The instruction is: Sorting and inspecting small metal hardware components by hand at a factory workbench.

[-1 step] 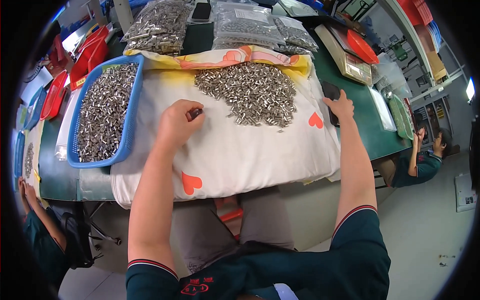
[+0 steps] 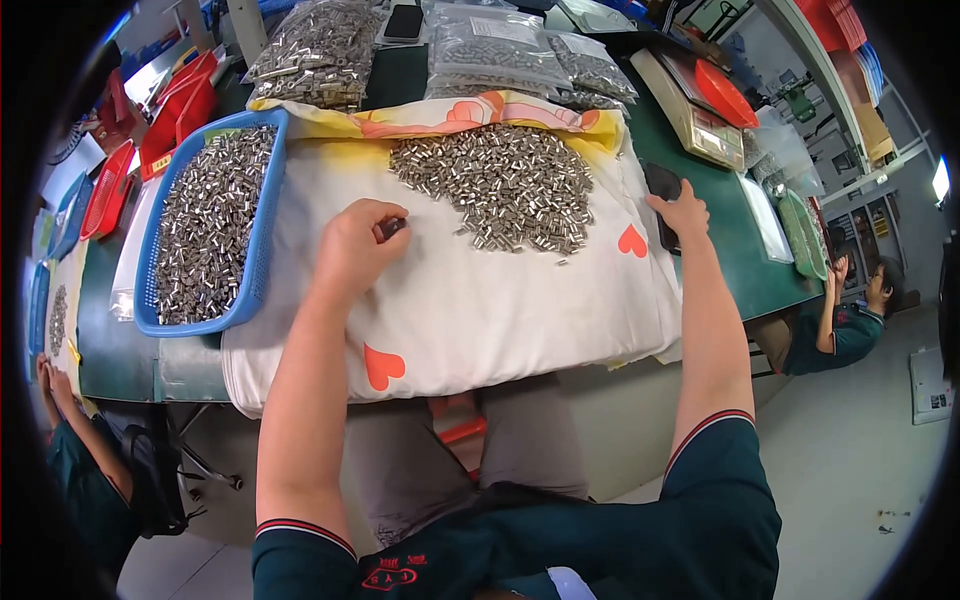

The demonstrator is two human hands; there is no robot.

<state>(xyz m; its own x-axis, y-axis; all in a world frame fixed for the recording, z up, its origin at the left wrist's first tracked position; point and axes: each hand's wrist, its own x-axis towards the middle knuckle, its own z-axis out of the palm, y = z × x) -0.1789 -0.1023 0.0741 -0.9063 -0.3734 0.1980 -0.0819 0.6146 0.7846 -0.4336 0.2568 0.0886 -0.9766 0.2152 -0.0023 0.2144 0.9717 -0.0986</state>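
Metal cylinders (image 2: 500, 185) heaped on soft cloth (image 2: 480, 300); left hand (image 2: 355, 245) pinches one.

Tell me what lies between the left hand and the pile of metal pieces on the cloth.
In the head view, only bare white cloth separates the left hand from the pile of metal pieces.

Bare white cloth (image 2: 480, 300) lies open between the left hand (image 2: 355, 245) and the right hand (image 2: 682, 210), giving clear passage across the near half of the table (image 2: 120, 350). Farther back, a heap of small metal sleeves (image 2: 495, 185) blocks the middle. A blue basket (image 2: 262, 215) walls off the left side; clear bags of parts (image 2: 500, 55) and a weighing scale (image 2: 690, 120) close the far edge, with a black phone (image 2: 662, 185) under the right hand's fingers
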